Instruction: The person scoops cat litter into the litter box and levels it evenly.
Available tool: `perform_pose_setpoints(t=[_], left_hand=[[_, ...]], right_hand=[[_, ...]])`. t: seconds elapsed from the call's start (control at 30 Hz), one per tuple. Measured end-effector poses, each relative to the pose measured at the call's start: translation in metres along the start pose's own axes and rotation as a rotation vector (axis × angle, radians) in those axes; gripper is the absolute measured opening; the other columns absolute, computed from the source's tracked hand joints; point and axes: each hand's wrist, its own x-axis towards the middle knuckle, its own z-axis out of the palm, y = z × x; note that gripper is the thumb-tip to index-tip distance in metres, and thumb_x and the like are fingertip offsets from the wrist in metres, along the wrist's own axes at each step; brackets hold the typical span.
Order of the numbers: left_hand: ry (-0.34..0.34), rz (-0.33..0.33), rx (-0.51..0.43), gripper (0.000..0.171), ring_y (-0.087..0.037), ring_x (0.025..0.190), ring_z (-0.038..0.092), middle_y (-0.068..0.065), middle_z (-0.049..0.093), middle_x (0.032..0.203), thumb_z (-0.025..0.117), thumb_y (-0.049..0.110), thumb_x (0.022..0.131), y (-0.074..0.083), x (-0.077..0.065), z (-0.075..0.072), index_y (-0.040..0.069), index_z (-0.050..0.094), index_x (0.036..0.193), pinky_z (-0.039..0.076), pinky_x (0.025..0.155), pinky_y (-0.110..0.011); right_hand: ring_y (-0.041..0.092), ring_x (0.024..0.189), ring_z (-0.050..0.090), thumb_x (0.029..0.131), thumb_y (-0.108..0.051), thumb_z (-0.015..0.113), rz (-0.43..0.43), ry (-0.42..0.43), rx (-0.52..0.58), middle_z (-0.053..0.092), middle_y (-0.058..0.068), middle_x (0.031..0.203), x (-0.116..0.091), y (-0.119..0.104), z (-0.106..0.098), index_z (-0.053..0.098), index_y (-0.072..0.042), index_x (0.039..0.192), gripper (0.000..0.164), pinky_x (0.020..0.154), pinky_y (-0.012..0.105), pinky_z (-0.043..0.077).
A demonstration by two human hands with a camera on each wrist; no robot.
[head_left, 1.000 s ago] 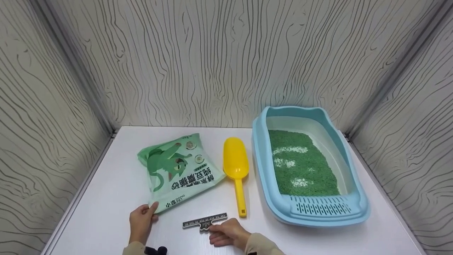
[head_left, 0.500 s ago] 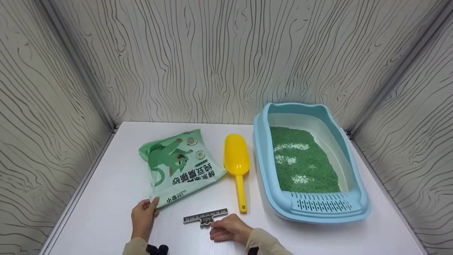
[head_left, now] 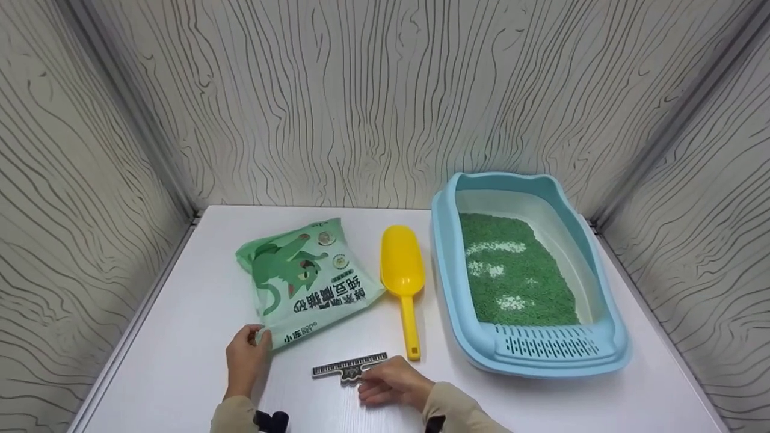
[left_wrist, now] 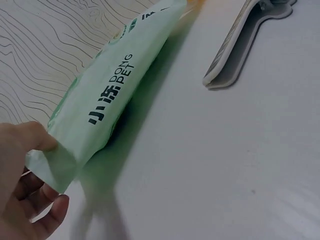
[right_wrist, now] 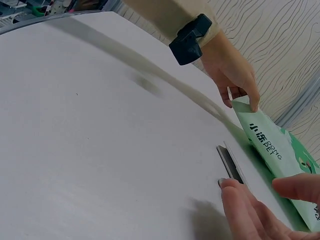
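Note:
A green and white bag of cat litter (head_left: 313,282) lies at the left of the table in the head view. My left hand (head_left: 246,356) pinches its near corner between thumb and fingers; in the left wrist view that corner (left_wrist: 62,165) is held off the table. A sealing clip (head_left: 343,365) with a piano-key pattern lies in front of the bag. My right hand (head_left: 394,382) is at the clip's right side, partly covering it. In the right wrist view, its thumb and fingers stand apart around the clip (right_wrist: 231,162); whether a fingertip touches it I cannot tell.
A yellow scoop (head_left: 402,264) lies between the bag and a light blue litter box (head_left: 448,288). Green litter (head_left: 511,276) with white patches fills the box floor. Wood-grain panels (head_left: 331,108) enclose the white table (head_left: 180,337) at the back and sides.
The left hand has moved slightly forward, its thumb still on the bag corner. My right hand has shifted slightly forward over the clip. The whole scene sits a little higher in the head view.

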Motion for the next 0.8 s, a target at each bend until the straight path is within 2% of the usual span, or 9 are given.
perform_pose_setpoints(t=[0.17,0.27,0.4,0.6,0.8], left_hand=[[-0.033,0.044,0.023,0.019,-0.028,0.097,0.060,-0.019,0.067,0.102,0.056,0.012,0.090,0.003,0.001,0.001,-0.002,0.065,0.099,0.048,0.088,-0.041],[-0.050,0.086,0.043,0.017,-0.031,0.101,0.063,-0.020,0.068,0.101,0.056,0.010,0.090,0.007,0.002,0.001,-0.002,0.065,0.097,0.049,0.093,-0.046],[-0.076,0.124,0.059,0.014,-0.033,0.102,0.064,-0.019,0.068,0.099,0.057,0.008,0.090,0.014,0.002,0.000,-0.002,0.066,0.095,0.050,0.094,-0.047],[-0.101,0.143,0.064,0.011,-0.031,0.099,0.065,-0.018,0.068,0.097,0.058,0.005,0.090,0.021,0.004,-0.002,-0.001,0.066,0.093,0.052,0.092,-0.044],[-0.182,0.157,0.055,0.010,-0.029,0.099,0.066,-0.015,0.070,0.097,0.061,0.007,0.089,0.028,0.007,0.000,0.002,0.068,0.092,0.052,0.092,-0.042]], right_hand=[[0.018,0.066,0.073,0.086,-0.009,0.063,-0.001,-0.001,-0.002,0.074,0.013,0.077,0.001,-0.005,-0.001,0.066,0.008,0.101,0.022,0.067,0.033,0.060],[0.016,0.065,0.072,0.087,-0.008,0.062,0.002,-0.003,-0.001,0.074,0.011,0.076,0.002,-0.009,0.000,0.065,0.009,0.102,0.023,0.068,0.033,0.060],[0.014,0.064,0.071,0.088,-0.008,0.059,-0.017,-0.006,-0.005,0.074,0.011,0.077,0.005,-0.015,0.000,0.063,0.010,0.104,0.024,0.068,0.031,0.060],[0.012,0.063,0.070,0.088,-0.009,0.059,-0.046,-0.004,-0.013,0.074,0.011,0.078,0.009,-0.022,0.004,0.063,0.009,0.104,0.024,0.068,0.030,0.060],[0.011,0.063,0.070,0.087,-0.007,0.058,-0.067,-0.003,0.025,0.074,0.011,0.079,0.014,-0.028,0.011,0.062,0.010,0.105,0.025,0.068,0.029,0.060]])
